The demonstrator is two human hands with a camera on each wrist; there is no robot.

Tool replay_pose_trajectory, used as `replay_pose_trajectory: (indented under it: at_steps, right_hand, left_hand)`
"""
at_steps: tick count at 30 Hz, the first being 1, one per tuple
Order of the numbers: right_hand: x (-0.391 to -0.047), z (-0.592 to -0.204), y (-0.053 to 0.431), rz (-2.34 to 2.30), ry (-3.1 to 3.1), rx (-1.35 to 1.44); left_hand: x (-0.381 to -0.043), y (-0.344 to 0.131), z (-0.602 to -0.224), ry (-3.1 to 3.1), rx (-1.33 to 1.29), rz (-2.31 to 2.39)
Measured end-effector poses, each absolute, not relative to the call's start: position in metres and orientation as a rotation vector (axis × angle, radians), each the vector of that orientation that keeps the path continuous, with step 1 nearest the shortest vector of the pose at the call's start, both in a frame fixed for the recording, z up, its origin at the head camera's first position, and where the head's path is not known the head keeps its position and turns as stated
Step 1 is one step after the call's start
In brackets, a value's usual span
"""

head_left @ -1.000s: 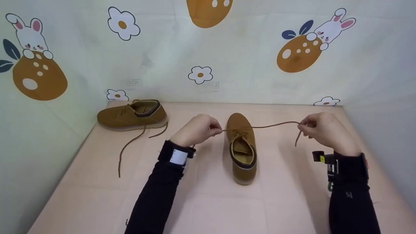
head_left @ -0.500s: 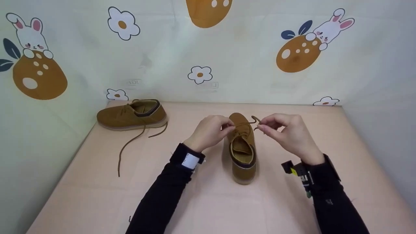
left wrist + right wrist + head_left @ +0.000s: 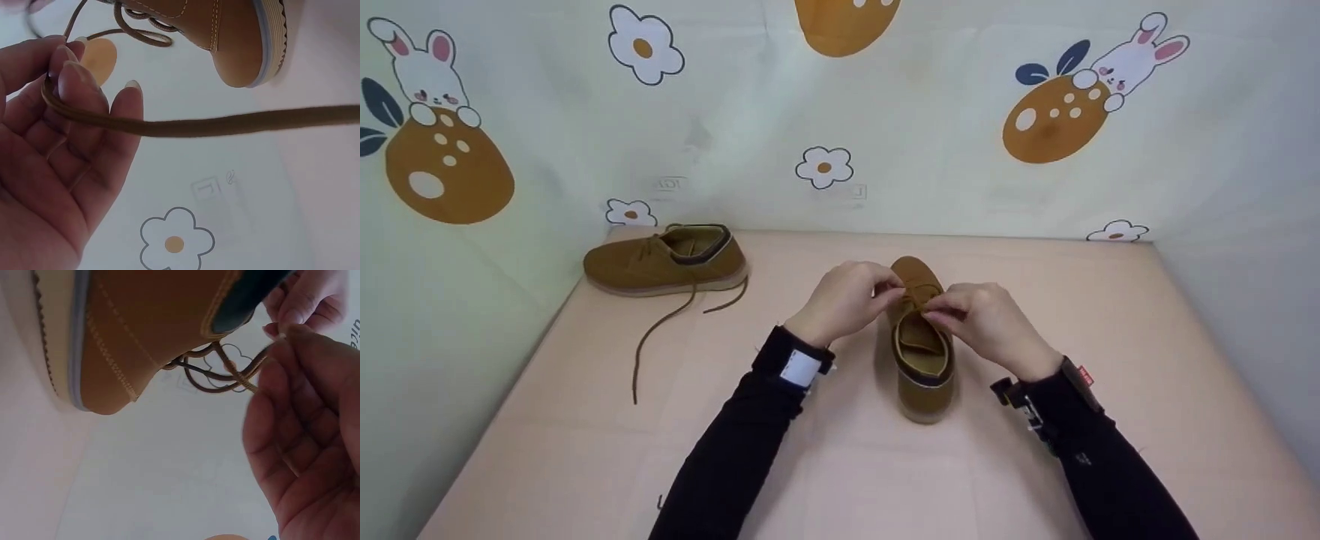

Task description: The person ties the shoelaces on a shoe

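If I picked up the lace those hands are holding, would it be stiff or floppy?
The lace is probably floppy, since it bends into loops near the shoe. It's likely light too, because it's so thin.

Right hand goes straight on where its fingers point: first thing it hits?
Probably the laces bunched over the shoe, with the left hand just past them. Depth is unclear, so the right hand might meet the left fingertips first.
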State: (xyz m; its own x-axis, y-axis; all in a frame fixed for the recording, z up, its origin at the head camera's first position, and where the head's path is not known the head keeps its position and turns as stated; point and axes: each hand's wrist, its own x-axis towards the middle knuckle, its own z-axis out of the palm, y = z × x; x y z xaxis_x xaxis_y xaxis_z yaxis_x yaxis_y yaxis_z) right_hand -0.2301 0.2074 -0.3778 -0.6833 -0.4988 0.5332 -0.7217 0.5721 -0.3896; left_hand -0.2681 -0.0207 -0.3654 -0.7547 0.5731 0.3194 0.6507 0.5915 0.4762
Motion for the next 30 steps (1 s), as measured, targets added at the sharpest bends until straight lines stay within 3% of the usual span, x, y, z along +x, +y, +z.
replay_pose_trajectory:
  at_steps: [12, 21, 26, 30]
  right_hand:
    - [-0.247, -0.389, 0.231, 0.925, -2.622, 0.771]
    - [-0.251, -0.401, 0.224, 0.887, -2.550, 0.846]
    - [-0.255, -0.388, 0.254, 0.839, -2.596, 0.724]
    - [-0.254, -0.378, 0.293, 0.718, -2.750, 0.476]
  left_hand:
    - [-0.269, -0.024, -0.362, -2.715, -1.058, -0.837]
    - [-0.270, -0.025, -0.360, -2.714, -1.078, -0.863]
    - [-0.272, -0.029, -0.361, -2.718, -1.072, -0.873]
    - [-0.275, -0.038, -0.362, -2.734, -1.043, -0.865]
